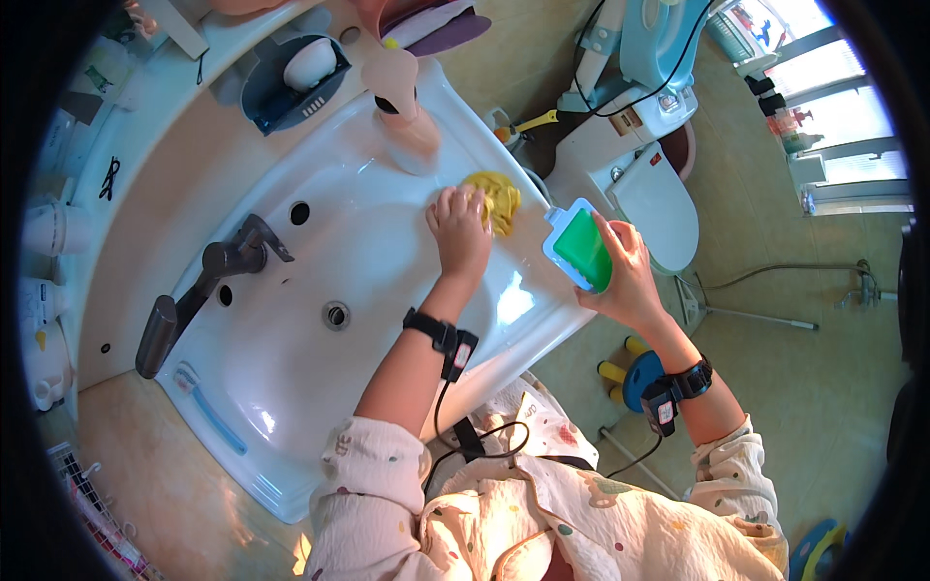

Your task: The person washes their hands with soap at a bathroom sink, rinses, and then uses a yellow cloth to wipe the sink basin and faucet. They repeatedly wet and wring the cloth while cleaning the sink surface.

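My left hand [459, 236] rests at the right side of a white washbasin [283, 370], its fingertips on a crumpled yellow cloth [501, 202]. Part of the cloth is hidden under the fingers. Just beyond the basin's right rim, my right hand [626, 272] grips a light blue rectangular soap box [554, 221] with a bright green block or lining [583, 248] inside; which of these it is, I cannot tell. The box is tilted, and my fingers cover its right side. Both wrists carry black straps with small wired devices.
A dark faucet [236, 256] arches over the basin's left side. A pinkish dispenser [408, 109] stands on the far rim, and a blue-handled brush [218, 421] lies along the near-left edge. Right of the basin are a toilet [657, 210] and a blue stool [644, 381].
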`<action>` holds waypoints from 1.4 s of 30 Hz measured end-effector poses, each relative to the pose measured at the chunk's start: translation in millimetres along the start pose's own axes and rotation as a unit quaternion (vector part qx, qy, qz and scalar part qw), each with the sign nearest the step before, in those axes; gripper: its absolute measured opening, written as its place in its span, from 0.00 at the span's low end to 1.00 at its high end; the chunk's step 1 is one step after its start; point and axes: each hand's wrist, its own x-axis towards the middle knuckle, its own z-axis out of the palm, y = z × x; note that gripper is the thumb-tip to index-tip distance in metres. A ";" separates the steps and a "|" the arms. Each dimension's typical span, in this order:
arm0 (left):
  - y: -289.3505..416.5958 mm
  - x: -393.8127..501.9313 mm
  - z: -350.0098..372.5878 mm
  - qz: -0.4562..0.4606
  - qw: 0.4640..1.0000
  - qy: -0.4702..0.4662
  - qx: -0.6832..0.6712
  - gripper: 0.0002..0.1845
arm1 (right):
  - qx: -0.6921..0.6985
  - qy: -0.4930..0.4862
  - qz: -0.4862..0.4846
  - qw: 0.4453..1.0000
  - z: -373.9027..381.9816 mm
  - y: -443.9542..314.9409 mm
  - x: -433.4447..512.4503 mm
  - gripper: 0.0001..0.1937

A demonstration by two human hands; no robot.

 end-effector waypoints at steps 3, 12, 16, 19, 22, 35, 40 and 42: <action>6.9 -0.3 3.2 0.006 0.997 -0.047 -0.065 0.18 | 0.017 -0.001 0.009 1.000 -0.2 1.8 -3.7 0.44; 20.0 -100.5 -42.2 0.131 0.923 -0.266 -0.244 0.23 | 0.012 0.001 0.020 1.000 -4.0 1.7 -5.5 0.44; -27.6 -124.7 -79.4 0.140 0.879 -0.391 -0.233 0.24 | 0.012 -0.016 0.028 0.999 -5.1 3.1 -4.3 0.45; -43.7 -124.9 -84.2 -0.029 0.845 -0.439 -0.303 0.25 | 0.023 -0.005 0.031 0.999 -5.0 3.9 -3.5 0.43; -20.0 -101.7 -61.3 0.024 0.863 -0.305 -0.402 0.23 | 0.027 0.008 0.031 0.999 -5.1 3.8 -2.3 0.42; 16.3 -129.1 -66.1 0.177 0.879 -0.334 -0.292 0.21 | 0.040 0.011 0.047 0.998 -7.2 10.4 -14.0 0.45; -27.8 -155.9 -97.1 0.176 0.863 -0.375 -0.290 0.21 | 0.035 0.005 0.038 0.999 -3.0 12.0 -11.1 0.44; -21.7 -148.8 -82.8 0.202 0.880 -0.336 -0.268 0.21 | 0.031 -0.001 0.035 0.999 -2.8 9.8 -8.1 0.44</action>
